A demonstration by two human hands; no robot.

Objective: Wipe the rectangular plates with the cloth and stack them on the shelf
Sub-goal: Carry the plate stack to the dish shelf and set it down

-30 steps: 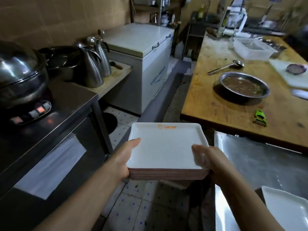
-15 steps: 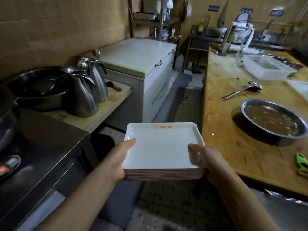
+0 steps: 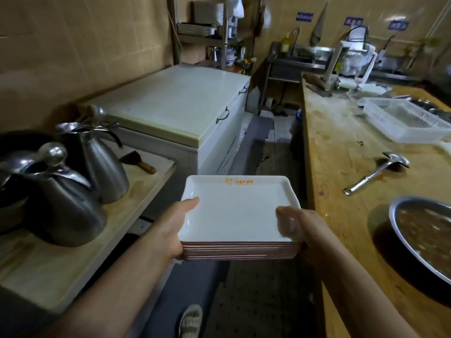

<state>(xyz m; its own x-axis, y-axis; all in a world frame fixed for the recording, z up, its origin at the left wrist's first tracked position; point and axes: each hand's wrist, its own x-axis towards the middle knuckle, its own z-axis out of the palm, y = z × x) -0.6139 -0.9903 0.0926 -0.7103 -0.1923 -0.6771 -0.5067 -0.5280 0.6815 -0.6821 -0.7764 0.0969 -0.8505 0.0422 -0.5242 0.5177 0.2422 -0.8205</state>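
Note:
A stack of several white rectangular plates [image 3: 238,211] with brown undersides and an orange logo on the top one is carried at waist height over the aisle. My left hand [image 3: 174,228] grips the stack's left edge, thumb on top. My right hand [image 3: 300,230] grips the right edge, thumb over the rim. A metal shelf rack [image 3: 207,32] holding dishes stands far ahead against the back wall. No cloth is visible.
A white chest freezer [image 3: 180,108] and a counter with two steel kettles [image 3: 73,191] line the left. A long wooden table [image 3: 341,167] on the right bears a ladle [image 3: 375,174], a metal basin [image 3: 424,230] and a plastic basket [image 3: 402,120]. The aisle runs ahead between them.
I have walked forward down the aisle with the stack. The stove and pots slid out of view on the left; the freezer and shelf rack are nearer. Both hands keep their hold.

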